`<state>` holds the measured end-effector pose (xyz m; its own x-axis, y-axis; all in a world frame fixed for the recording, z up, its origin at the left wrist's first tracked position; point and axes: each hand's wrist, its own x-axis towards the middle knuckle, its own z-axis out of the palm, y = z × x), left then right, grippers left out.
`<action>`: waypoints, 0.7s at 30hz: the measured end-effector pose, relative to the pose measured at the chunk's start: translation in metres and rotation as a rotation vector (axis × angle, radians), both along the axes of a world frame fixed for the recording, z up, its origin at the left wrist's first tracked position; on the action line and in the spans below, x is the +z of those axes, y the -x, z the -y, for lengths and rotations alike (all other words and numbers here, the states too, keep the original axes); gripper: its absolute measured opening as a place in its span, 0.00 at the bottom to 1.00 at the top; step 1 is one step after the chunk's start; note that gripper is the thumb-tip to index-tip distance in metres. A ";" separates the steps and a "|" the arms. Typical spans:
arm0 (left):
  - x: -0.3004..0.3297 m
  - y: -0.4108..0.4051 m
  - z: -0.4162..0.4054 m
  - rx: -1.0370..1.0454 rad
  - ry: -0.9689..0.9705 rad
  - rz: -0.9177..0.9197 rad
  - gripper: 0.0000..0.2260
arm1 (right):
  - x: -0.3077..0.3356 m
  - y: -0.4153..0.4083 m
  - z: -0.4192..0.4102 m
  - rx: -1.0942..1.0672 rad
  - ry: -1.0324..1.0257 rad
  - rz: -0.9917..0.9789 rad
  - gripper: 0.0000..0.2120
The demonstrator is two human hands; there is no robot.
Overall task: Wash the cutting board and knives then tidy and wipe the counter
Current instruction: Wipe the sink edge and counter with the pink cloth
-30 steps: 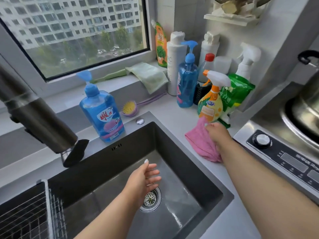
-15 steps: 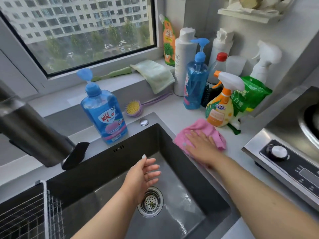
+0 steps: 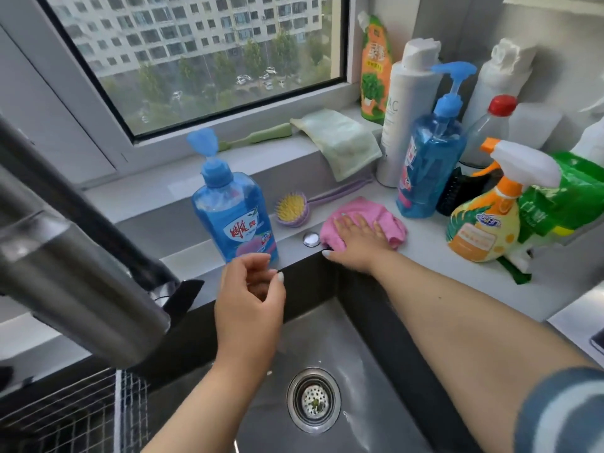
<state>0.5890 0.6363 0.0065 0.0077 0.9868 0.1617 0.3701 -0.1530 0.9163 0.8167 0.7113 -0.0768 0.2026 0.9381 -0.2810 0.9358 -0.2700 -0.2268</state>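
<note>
Two blue pump bottles (image 3: 235, 210) (image 3: 431, 158), two cloths (image 3: 362, 223) (image 3: 340, 142), one orange spray bottle (image 3: 487, 220), one yellow brush (image 3: 292, 209).

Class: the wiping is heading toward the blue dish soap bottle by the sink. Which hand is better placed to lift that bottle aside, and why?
Left. The left hand hovers empty just in front of the dish soap bottle, fingers loosely curled. The right hand presses the pink cloth flat on the counter.

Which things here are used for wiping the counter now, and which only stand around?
In use: right hand, pink cloth, counter.
Standing around: blue soap bottle, yellow brush, orange spray bottle, green cloth.
</note>
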 end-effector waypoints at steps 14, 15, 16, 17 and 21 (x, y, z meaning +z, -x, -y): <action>0.041 0.030 -0.097 -0.045 0.085 -0.165 0.42 | 0.000 0.026 0.020 -0.163 -0.250 -0.443 0.25; 0.041 0.029 -0.099 -0.088 0.137 -0.096 0.39 | 0.005 0.034 0.021 -0.175 -0.248 -0.484 0.25; 0.041 0.030 -0.102 -0.100 0.155 -0.050 0.37 | 0.008 0.044 0.021 -0.170 -0.238 -0.524 0.26; 0.039 0.032 -0.105 -0.089 0.151 -0.031 0.36 | 0.011 0.055 0.021 -0.156 -0.221 -0.552 0.27; 0.042 0.048 -0.112 -0.021 0.095 0.006 0.32 | 0.000 0.095 0.016 -0.024 -0.163 -0.215 0.28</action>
<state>0.5406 0.7483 0.0486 0.0281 0.9973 0.0674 0.3626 -0.0730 0.9291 0.7220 0.6952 -0.0764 0.1775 0.9701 -0.1652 0.8553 -0.2351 -0.4618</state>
